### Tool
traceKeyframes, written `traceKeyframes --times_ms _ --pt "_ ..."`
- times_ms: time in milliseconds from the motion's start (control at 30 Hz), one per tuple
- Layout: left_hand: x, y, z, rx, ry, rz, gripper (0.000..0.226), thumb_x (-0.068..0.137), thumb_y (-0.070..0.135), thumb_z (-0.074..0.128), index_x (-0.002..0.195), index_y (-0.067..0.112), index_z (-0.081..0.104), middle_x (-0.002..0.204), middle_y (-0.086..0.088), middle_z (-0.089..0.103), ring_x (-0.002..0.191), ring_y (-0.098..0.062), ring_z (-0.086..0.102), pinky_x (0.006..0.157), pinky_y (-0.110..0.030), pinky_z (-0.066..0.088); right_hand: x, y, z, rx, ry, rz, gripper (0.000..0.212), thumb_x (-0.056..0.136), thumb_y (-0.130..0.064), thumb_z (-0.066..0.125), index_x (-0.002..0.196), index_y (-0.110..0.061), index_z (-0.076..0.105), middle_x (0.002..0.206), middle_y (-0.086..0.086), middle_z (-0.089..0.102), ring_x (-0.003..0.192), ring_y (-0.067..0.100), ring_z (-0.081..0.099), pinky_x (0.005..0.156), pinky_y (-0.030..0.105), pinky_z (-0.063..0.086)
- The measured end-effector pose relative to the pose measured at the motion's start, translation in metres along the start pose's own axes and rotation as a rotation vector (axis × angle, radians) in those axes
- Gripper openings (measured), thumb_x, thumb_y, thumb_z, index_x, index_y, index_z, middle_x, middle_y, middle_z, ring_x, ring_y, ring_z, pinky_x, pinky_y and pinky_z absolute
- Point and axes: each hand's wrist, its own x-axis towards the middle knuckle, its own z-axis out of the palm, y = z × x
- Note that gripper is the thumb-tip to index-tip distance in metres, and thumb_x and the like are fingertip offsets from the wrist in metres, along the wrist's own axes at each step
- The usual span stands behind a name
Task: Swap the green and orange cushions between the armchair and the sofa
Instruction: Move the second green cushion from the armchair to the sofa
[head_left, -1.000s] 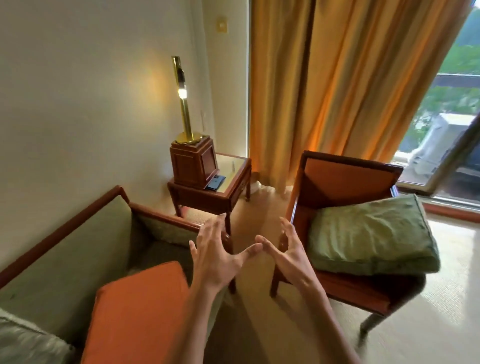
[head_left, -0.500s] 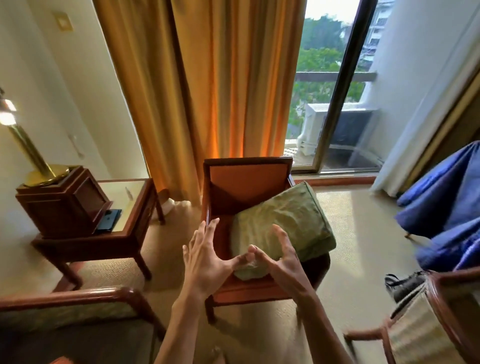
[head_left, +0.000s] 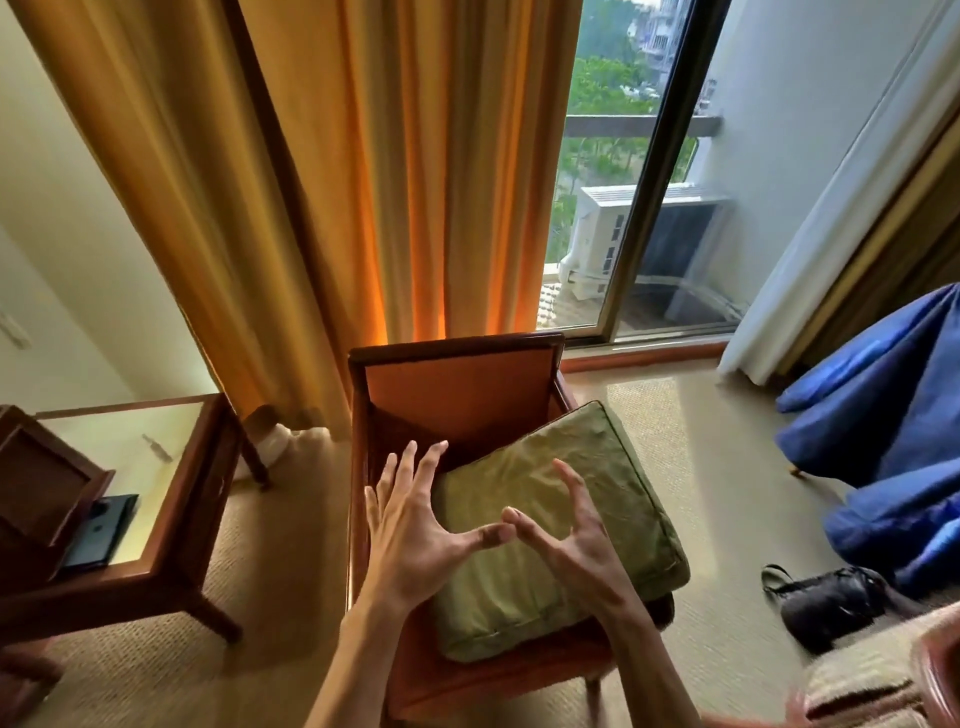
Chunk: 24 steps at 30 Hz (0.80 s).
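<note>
Swap not started, by look of it. Green cushion lies askew on armchair seat, overhanging right side. Left hand and right hand hover over it, fingers spread, holding nothing. Orange cushion, sofa out of view. Left: all 2 moves.

Walls: pale, plain.
Floor: beige carpet.
Window: sliding glass door, balcony beyond.
Curtains: orange drapes, white curtain right.
Furniture: wooden side table left.
Light: daylight.
</note>
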Motion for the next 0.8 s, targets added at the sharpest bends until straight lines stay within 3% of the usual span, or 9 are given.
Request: traceKeyframes --times_ms 100,267,400,500,667,733,800 --pt "0.042 -0.012 0.029 0.000 -0.059 -0.036 0.125 0.047 0.101 0.056 0.153 0.045 0.021 0.167 0.004 0.010 0.152 -0.010 -0.007 0.124 -0.050 0.000 0.047 0.015 -0.008 -0.011 -0.002 0.055 0.112 0.057 -0.081 0.073 0.150 -0.049 0.020 0.160 -0.009 0.024 0.141 0.009 0.028 0.112 0.037 0.034" --pt "0.127 -0.036 0.080 0.056 -0.211 -0.094 0.122 0.050 0.101 0.053 0.154 0.045 0.020 0.166 0.003 0.014 0.153 -0.013 -0.003 0.123 -0.052 -0.003 0.146 0.052 -0.022 -0.107 -0.087 0.147 0.112 0.056 -0.084 0.073 0.149 -0.053 0.019 0.159 -0.010 0.028 0.145 0.020 0.025 0.117 0.055 0.027" --pt "0.210 -0.057 0.133 0.101 -0.331 -0.169 0.126 0.047 0.102 0.053 0.154 0.044 0.021 0.165 0.004 0.018 0.153 -0.014 0.003 0.123 -0.054 0.001 0.252 0.085 -0.040 -0.266 -0.165 0.151 0.112 0.062 -0.075 0.076 0.153 -0.035 0.024 0.156 -0.006 0.034 0.141 0.011 0.027 0.120 0.052 0.020" --pt "0.274 -0.080 0.175 0.149 -0.423 -0.210 0.126 0.047 0.100 0.054 0.154 0.042 0.022 0.165 0.002 0.021 0.153 -0.018 0.007 0.123 -0.054 0.003 0.336 0.122 -0.038 -0.417 -0.266 0.139 0.113 0.065 -0.075 0.074 0.154 -0.026 0.024 0.158 -0.001 0.032 0.145 0.015 0.027 0.120 0.047 0.017" --pt "0.361 -0.141 0.262 0.189 -0.626 -0.287 0.121 0.062 0.073 0.079 0.157 0.032 0.017 0.166 -0.006 0.018 0.153 -0.027 0.008 0.123 -0.051 0.007 0.452 0.203 -0.007 -0.665 -0.459 0.127 0.091 0.078 -0.061 0.072 0.149 -0.019 0.035 0.151 0.004 0.041 0.140 0.023 0.037 0.112 0.044 0.031" --pt "0.383 -0.169 0.298 0.203 -0.718 -0.319 0.126 0.062 0.071 0.080 0.159 0.029 0.012 0.166 -0.010 0.012 0.154 -0.029 0.005 0.124 -0.050 0.007 0.479 0.239 0.004 -0.784 -0.520 0.171 0.078 0.081 -0.060 0.068 0.142 -0.019 0.041 0.142 0.007 0.048 0.130 0.027 0.047 0.106 0.044 0.041" --pt "0.390 -0.193 0.328 0.205 -0.797 -0.364 0.134 0.058 0.074 0.080 0.159 0.029 0.003 0.167 -0.011 0.002 0.154 -0.028 0.003 0.124 -0.049 0.007 0.491 0.267 0.015 -0.988 -0.640 0.246 0.079 0.079 -0.067 0.064 0.140 -0.022 0.042 0.141 0.010 0.050 0.126 0.031 0.051 0.103 0.045 0.043"
